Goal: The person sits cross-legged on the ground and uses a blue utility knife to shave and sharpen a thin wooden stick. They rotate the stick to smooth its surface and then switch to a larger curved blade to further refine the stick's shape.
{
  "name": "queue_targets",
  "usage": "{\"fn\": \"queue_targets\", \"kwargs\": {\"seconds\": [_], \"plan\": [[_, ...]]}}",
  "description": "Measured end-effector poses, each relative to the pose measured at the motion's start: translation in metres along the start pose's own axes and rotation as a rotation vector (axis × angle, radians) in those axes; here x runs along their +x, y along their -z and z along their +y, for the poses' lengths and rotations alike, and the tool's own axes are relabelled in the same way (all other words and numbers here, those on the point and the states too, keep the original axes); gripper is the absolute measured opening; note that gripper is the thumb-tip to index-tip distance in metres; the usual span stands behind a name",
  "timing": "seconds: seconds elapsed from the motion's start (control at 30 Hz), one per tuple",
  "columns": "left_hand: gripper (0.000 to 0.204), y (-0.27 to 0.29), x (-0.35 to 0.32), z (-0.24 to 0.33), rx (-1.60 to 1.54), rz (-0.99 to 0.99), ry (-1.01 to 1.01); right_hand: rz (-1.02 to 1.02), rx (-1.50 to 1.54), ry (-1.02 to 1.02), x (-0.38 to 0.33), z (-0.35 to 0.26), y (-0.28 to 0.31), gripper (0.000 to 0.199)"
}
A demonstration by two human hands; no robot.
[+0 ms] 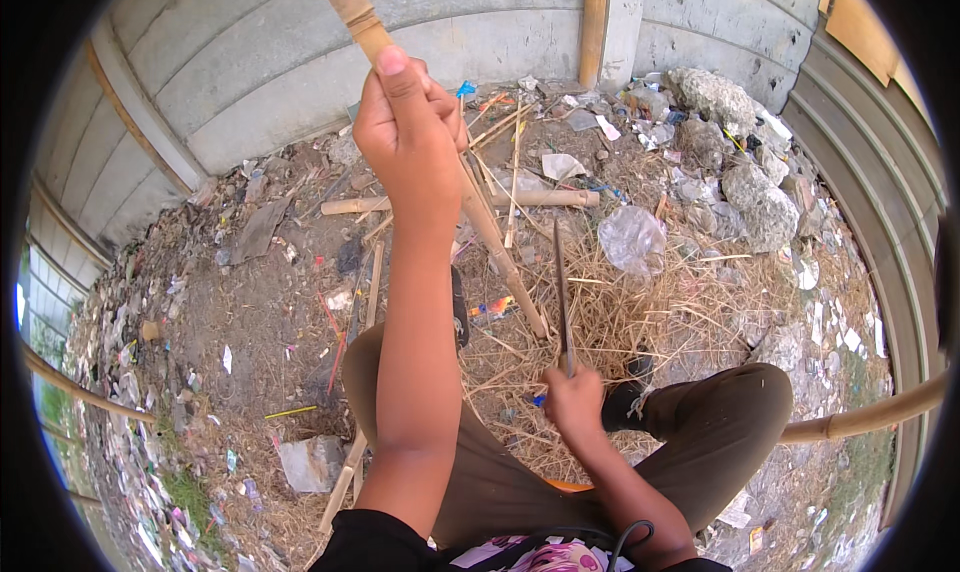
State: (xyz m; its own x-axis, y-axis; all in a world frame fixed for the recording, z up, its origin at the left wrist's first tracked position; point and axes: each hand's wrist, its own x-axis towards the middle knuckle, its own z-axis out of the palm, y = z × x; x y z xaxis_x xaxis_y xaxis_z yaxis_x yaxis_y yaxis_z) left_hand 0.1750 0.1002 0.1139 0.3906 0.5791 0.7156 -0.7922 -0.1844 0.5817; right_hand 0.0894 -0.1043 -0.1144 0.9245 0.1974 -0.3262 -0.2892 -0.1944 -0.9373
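My left hand [408, 137] is raised, its fingers wrapped around a bamboo pole [507, 262] with the thumb lying along it. The pole slants from the top of the view down past my wrist, and its lower end comes near the dry straw between my feet. In my right hand [577, 404], low in front of my knee, is a long-bladed knife [561, 282]. Its narrow dark blade points away from me, just right of the pole's lower end and apart from it. My fist hides most of the handle.
Another bamboo pole [550, 199] lies crosswise on the ground, with thin bamboo strips [516, 162] around it. Dry straw [690, 302], a clear plastic bag [632, 240] and concrete rubble [760, 207] are on the right. A concrete wall [480, 52] stands ahead. Litter covers the left side.
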Motion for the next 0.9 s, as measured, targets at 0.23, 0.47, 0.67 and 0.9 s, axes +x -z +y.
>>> {"fn": "queue_targets", "kwargs": {"seconds": [0.23, 0.47, 0.67, 0.9], "plan": [[0.046, 0.003, 0.0, -0.003, -0.007, 0.011, 0.024, 0.159, 0.591, 0.685, -0.02, -0.09, -0.005, 0.026], [0.047, -0.004, -0.003, 0.0, -0.094, -0.051, 0.059, -0.041, -0.07, 0.192, -0.009, -0.035, -0.003, 0.017], [0.046, -0.015, -0.013, 0.005, -0.051, -0.048, 0.06, 0.195, 0.305, 0.58, -0.035, -0.107, 0.006, 0.015], [0.045, -0.008, -0.011, 0.003, -0.053, -0.043, 0.087, -0.009, -0.101, 0.315, -0.009, -0.037, 0.019, 0.017]]}}
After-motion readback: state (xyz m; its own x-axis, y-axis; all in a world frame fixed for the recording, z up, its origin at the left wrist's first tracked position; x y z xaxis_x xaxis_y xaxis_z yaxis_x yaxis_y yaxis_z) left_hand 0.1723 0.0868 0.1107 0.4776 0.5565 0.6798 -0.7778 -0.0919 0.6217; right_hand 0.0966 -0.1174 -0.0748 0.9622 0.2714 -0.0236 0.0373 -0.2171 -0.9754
